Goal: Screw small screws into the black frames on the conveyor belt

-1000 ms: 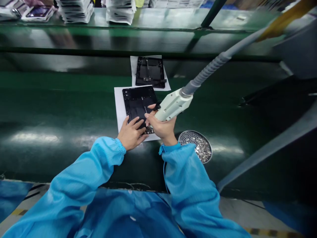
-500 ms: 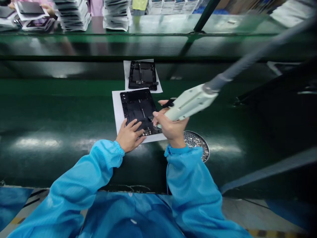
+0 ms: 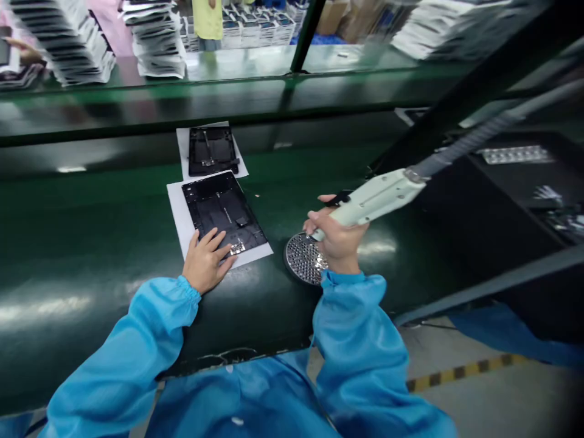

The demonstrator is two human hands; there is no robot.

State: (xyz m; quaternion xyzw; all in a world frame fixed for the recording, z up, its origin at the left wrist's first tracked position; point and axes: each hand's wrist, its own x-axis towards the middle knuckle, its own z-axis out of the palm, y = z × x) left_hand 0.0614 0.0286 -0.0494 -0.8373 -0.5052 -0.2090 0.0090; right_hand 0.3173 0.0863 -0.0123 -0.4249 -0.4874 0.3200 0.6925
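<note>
My left hand (image 3: 206,260) lies with fingers spread on the lower left corner of a black tablet housing (image 3: 219,207), beside a small metallic part at its bottom edge. Under the housing is a white sheet (image 3: 177,204). My right hand (image 3: 340,237) is wrapped round a pale green electric screwdriver (image 3: 376,198), tilted, with its cable running up to the right. The tool's lower end is over a round perforated tray of small screws (image 3: 303,258); my hand hides part of the tray, and whether the bit touches a screw I cannot tell.
Behind the first housing, a second black housing (image 3: 212,149) rests on its own white sheet. Paper-layered stacks (image 3: 152,39) stand on the raised shelf, where another person's hand (image 3: 27,52) shows at far left. A dark post (image 3: 456,103) and black surface lie right.
My right hand has moved the screwdriver from the housing's lower right corner to above the screw tray. My left hand stays on the housing. The whole view has swung to the right.
</note>
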